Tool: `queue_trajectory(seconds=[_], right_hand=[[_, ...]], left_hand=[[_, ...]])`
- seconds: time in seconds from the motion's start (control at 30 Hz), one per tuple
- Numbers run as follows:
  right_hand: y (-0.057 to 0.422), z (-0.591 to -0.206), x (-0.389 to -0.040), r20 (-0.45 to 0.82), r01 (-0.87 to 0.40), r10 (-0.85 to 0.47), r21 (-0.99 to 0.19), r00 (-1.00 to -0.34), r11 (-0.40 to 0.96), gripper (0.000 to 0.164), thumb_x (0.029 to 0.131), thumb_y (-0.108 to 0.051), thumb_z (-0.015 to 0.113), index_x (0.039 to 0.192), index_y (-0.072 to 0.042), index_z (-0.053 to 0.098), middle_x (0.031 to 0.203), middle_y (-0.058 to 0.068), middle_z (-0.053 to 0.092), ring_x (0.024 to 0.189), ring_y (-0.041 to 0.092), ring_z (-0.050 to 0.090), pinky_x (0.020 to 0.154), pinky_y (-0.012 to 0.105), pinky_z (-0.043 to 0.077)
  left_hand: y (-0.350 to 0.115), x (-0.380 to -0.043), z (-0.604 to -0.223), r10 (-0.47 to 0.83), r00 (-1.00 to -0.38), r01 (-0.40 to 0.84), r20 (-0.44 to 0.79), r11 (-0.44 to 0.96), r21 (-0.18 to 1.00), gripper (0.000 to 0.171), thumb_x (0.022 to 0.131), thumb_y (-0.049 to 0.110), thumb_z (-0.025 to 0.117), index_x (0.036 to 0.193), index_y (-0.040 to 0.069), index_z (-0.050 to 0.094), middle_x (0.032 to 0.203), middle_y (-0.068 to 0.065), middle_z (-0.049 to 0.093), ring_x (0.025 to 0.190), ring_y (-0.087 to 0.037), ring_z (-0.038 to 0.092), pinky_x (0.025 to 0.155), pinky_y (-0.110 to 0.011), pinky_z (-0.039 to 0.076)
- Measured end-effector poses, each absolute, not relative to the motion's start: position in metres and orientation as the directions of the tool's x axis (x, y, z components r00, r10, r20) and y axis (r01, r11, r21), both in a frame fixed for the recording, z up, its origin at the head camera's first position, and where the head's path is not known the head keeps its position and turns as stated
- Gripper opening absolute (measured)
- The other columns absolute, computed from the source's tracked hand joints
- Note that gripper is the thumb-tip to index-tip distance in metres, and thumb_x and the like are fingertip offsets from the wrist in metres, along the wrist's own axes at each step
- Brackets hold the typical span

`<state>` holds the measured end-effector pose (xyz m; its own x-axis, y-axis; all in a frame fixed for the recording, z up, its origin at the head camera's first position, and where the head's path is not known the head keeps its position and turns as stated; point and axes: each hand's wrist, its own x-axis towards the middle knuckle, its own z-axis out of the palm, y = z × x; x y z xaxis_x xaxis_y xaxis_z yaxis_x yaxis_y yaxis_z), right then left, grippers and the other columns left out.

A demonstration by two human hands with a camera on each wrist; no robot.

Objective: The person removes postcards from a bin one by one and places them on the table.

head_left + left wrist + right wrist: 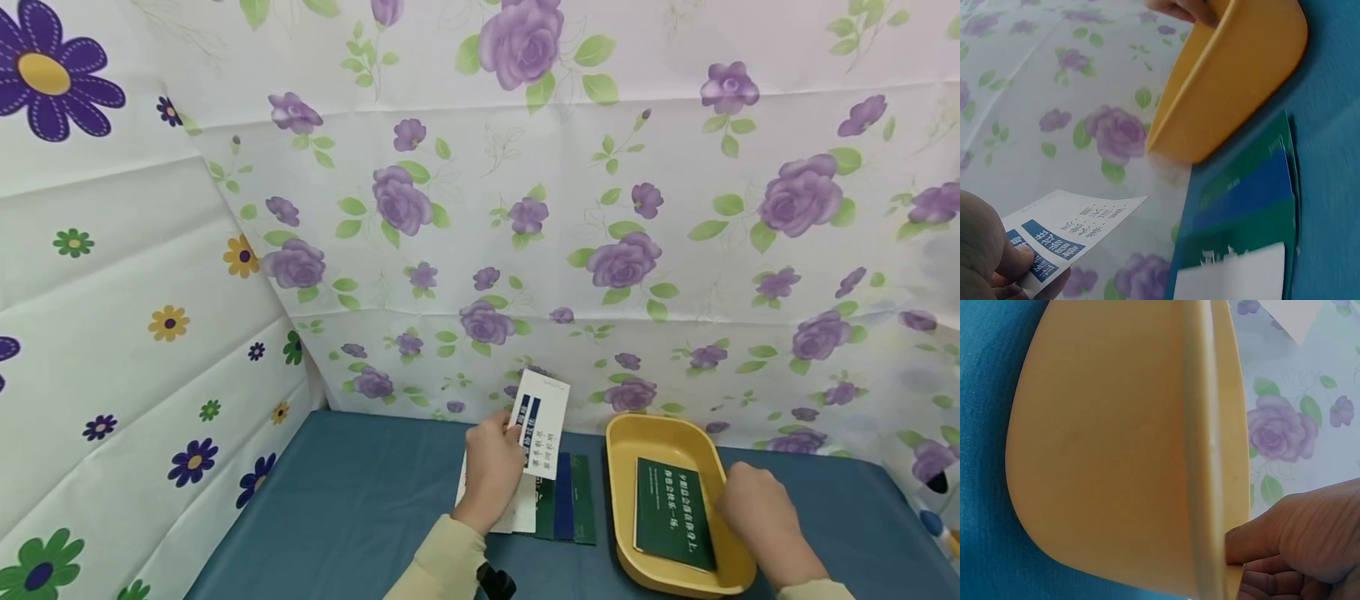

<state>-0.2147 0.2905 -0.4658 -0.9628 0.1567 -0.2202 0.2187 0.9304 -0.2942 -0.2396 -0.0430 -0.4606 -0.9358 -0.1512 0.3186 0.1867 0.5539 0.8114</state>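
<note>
A white card with blue bands and dark writing is pinched between thumb and fingers of my left hand, raised over the table. Below it lie overlapping cards, green and blue ones and white ones, partly hidden by that hand. To their right stands a yellow plastic tray, a green card with white writing lying inside. My right hand grips the tray's right rim; in the right wrist view the thumb reaches over the edge.
A blue-green cloth covers the table. White sheeting with purple roses rises behind it, and another flowered sheet stands on the left. A small blue, white and orange object shows at the far right edge.
</note>
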Motion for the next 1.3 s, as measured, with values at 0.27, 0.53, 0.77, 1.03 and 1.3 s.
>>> queue_trajectory(seconds=[0.27,0.53,0.77,1.03,1.3], right_hand=[[0.291,-0.465,-0.214,-0.213,0.211,0.151,-0.3,-0.965,0.93,0.006,0.08,-0.003,0.054,0.078,0.002,0.055,0.065,0.007,0.051,0.057,0.019,0.053,0.049,0.036,0.044],[0.29,-0.464,-0.213,-0.196,0.194,0.14,-0.293,-0.971,0.936,0.006,0.08,-0.003,0.054,0.08,0.003,0.055,0.065,0.008,0.052,0.058,0.02,0.053,0.05,0.037,0.044],[0.289,-0.465,-0.214,-0.193,0.204,0.153,-0.284,-0.969,0.937,0.006,0.08,-0.003,0.055,0.079,0.003,0.055,0.065,0.007,0.052,0.058,0.019,0.052,0.05,0.036,0.044],[0.291,-0.467,-0.214,-0.18,0.193,0.147,-0.278,-0.973,0.941,0.008,0.08,-0.004,0.055,0.078,0.003,0.055,0.064,0.007,0.051,0.057,0.019,0.053,0.05,0.036,0.044],[0.291,-0.466,-0.214,-0.185,0.191,0.141,-0.287,-0.972,0.939,0.008,0.081,-0.004,0.053,0.08,0.004,0.055,0.065,0.007,0.052,0.057,0.019,0.053,0.05,0.036,0.044]], left_hand=[[-0.077,-0.237,-0.471,-0.252,-0.909,0.097,0.333,0.649,0.755,0.013,0.088,0.01,0.062,0.1,0.006,0.065,0.079,-0.003,0.063,0.059,-0.004,0.055,0.048,-0.021,0.044],[-0.108,-0.237,-0.48,-0.317,-0.9,0.0,0.299,0.687,0.727,0.007,0.083,0.009,0.067,0.089,0.006,0.067,0.069,0.002,0.057,0.058,-0.009,0.052,0.049,-0.026,0.042],[-0.124,-0.232,-0.49,-0.347,-0.922,-0.113,0.169,0.662,0.741,0.005,0.079,0.008,0.069,0.08,0.005,0.065,0.065,0.001,0.054,0.058,-0.013,0.052,0.048,-0.029,0.042],[-0.134,-0.228,-0.502,-0.335,-0.933,-0.152,0.134,0.702,0.696,0.015,0.076,0.009,0.072,0.069,0.009,0.059,0.065,-0.002,0.051,0.058,-0.016,0.05,0.049,-0.03,0.04],[-0.137,-0.225,-0.513,-0.314,-0.944,-0.162,0.103,0.71,0.685,0.023,0.075,0.005,0.069,0.06,0.011,0.052,0.057,-0.001,0.046,0.051,-0.016,0.044,0.044,-0.029,0.035]])
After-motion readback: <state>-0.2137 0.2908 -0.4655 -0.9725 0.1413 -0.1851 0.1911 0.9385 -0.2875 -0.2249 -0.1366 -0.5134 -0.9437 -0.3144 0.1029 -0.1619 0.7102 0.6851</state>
